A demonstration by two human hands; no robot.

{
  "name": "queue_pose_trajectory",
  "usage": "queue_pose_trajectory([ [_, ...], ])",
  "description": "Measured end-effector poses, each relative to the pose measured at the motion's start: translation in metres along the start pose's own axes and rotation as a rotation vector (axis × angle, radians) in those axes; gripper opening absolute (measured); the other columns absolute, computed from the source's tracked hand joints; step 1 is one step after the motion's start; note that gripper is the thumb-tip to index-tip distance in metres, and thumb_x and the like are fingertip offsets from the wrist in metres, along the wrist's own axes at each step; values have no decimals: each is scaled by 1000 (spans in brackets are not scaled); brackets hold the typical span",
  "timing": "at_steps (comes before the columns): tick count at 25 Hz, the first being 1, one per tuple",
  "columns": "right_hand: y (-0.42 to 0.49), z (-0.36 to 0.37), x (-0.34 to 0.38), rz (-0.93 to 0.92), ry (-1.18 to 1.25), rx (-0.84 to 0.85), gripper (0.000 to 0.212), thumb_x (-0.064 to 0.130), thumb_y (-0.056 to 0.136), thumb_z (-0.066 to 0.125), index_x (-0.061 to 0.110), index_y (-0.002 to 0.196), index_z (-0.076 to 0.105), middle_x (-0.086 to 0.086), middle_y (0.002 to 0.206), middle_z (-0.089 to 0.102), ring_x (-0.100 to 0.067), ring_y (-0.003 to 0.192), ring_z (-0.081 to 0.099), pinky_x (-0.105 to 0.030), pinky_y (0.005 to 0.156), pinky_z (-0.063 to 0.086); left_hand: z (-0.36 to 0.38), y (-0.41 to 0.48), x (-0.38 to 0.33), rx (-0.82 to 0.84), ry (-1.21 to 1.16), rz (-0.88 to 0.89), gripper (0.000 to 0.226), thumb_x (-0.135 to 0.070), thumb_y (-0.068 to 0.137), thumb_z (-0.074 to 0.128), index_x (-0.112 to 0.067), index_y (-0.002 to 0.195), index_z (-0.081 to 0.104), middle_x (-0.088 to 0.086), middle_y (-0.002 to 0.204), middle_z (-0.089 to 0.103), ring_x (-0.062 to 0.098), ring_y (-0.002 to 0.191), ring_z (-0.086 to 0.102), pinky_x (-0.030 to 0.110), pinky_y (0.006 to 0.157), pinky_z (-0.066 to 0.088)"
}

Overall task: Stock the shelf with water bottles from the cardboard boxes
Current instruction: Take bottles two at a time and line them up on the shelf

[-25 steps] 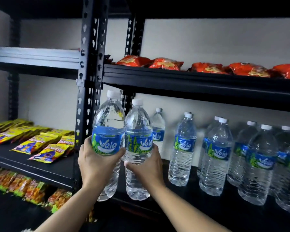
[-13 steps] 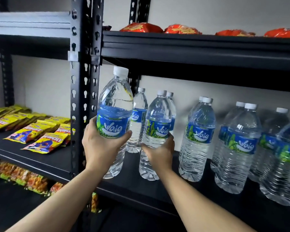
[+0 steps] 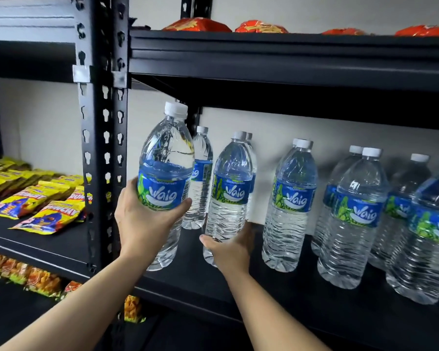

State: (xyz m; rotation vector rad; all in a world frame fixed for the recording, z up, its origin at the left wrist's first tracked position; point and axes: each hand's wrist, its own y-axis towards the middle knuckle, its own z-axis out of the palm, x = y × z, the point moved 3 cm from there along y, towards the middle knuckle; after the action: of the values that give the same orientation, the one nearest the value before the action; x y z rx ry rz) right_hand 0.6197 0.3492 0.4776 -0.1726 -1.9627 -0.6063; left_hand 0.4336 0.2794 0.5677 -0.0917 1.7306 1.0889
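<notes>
My left hand grips a clear water bottle with a blue label and white cap, held upright in front of the black shelf, beside the upright post. My right hand holds the lower part of a second bottle, which stands on the shelf board in front of another bottle. Several more bottles stand in rows to the right. No cardboard box is in view.
A black perforated post rises just left of the held bottle. Yellow snack packets lie on the left shelf. Orange packets fill the shelf above. More snack bags sit below. The upper shelf beam hangs low over the bottles.
My right hand has moved its bottle deeper onto the shelf and slid down toward its base. My left hand has lifted its bottle up to shelf level.
</notes>
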Motion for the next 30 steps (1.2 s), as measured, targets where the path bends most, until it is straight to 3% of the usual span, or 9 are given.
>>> queue_pose_trajectory([
  [3,2,12,-5,12,-27,-39,123,53,68,83,9,155,9,-14,160,14,-28,148,7,-38,120,12,3,-1,0,-6,-2,-8,80,-46,56,92,-19,121,52,-7,105,52,5,99,38,25,91,32],
  [6,8,14,-19,33,2,24,120,46,70,84,12,156,7,-11,158,13,-24,148,6,-41,121,15,5,0,2,-17,5,-13,81,-46,55,92,-18,121,53,-6,105,53,9,100,43,29,91,36],
  [9,13,13,-27,88,123,47,119,42,62,88,18,155,17,-5,154,32,-20,142,32,-40,115,32,8,0,7,-11,18,-27,82,-47,55,92,-17,120,54,-3,107,57,16,109,50,34,96,39],
  [11,12,15,-26,110,175,22,122,44,57,90,20,154,19,-3,152,38,-18,138,40,-38,114,36,8,-1,10,-14,25,-22,82,-49,54,92,-17,120,54,-1,108,59,20,110,52,36,98,41],
  [17,22,22,-32,119,169,106,124,45,69,86,19,157,3,-4,162,13,-18,149,19,-34,120,21,11,-4,13,-12,26,-22,80,-49,54,91,-18,119,54,-1,109,59,19,110,52,36,98,42],
  [19,25,21,-36,157,209,146,119,32,67,88,23,156,10,-4,157,21,-21,143,31,-39,116,32,12,-4,16,-10,29,-27,79,-50,54,91,-19,116,55,-1,108,60,19,109,54,37,97,43],
  [22,26,19,-41,171,254,96,108,24,58,90,23,149,32,0,144,44,-17,127,51,-35,105,46,13,-5,18,-14,16,-48,80,-53,53,90,-20,116,54,0,108,62,20,108,55,40,98,46],
  [30,26,23,-40,130,189,14,105,41,57,89,22,147,37,3,143,50,-16,131,49,-37,110,41,16,-7,18,16,43,-9,82,-54,53,90,-18,118,55,-1,109,61,20,109,54,41,99,45],
])
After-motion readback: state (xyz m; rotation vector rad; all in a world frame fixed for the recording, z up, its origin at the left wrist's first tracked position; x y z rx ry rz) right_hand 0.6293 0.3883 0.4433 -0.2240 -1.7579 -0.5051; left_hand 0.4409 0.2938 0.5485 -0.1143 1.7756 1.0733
